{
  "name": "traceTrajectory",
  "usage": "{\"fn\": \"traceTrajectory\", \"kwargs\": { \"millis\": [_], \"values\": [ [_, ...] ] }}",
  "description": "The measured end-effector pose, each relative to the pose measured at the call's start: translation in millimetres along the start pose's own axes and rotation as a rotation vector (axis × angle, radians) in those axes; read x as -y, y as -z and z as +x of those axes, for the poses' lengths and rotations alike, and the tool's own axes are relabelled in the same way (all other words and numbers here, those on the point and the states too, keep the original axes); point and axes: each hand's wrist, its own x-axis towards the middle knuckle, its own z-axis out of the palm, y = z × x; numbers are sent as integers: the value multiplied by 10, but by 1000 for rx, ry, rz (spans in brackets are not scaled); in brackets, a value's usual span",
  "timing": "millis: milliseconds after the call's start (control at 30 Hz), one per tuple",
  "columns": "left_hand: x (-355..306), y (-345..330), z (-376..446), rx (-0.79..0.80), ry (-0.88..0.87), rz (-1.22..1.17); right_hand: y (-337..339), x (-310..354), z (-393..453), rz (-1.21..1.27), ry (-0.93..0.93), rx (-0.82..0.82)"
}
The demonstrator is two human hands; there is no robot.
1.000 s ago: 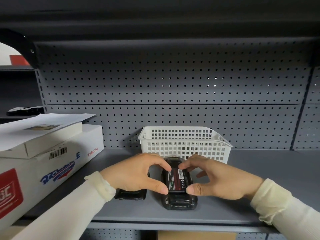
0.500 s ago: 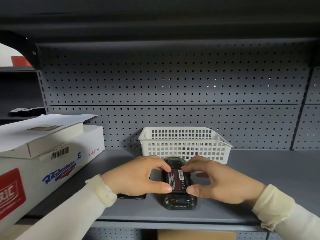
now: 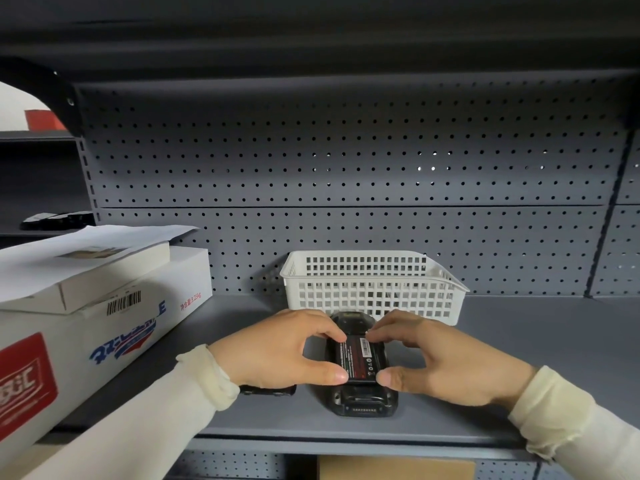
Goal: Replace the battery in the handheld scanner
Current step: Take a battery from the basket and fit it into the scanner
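Note:
The black handheld scanner [image 3: 363,400] lies back-up on the grey shelf [image 3: 519,358], just in front of the basket. A black battery [image 3: 356,358] with red and white print sits in its open back. My left hand [image 3: 277,351] pinches the battery's left edge between thumb and forefinger. My right hand [image 3: 440,358] pinches the right edge the same way. A flat black piece [image 3: 268,389], possibly the cover or another battery, lies under my left wrist, mostly hidden.
A white mesh basket [image 3: 374,292] stands right behind the scanner against the pegboard. Stacked white cartons [image 3: 86,306] with paper on top fill the shelf's left side. The shelf's front edge [image 3: 346,434] runs just below my hands.
Both hands have stayed on the battery, with the fingertips shifting slightly along its top corners. The scanner has not moved.

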Motion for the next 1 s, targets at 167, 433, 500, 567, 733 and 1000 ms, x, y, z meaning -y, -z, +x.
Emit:
{"fn": "traceTrajectory", "kwargs": {
  "millis": [167,433,500,567,733,1000],
  "values": [
    [-25,18,-6,20,8,22,0,2,-11,-10,-6,9],
    [-46,38,24,42,16,61,22,26,-13,-28,-5,25],
    [-46,34,22,48,0,90,35,38,3,-58,4,41],
    [-47,36,25,58,-10,124,46,43,12,-71,7,50],
    [-17,63,55,82,-10,140,77,10,17,-83,33,83],
    [-21,159,55,112,18,32,182,5,79,-172,92,93]
  ]
}}
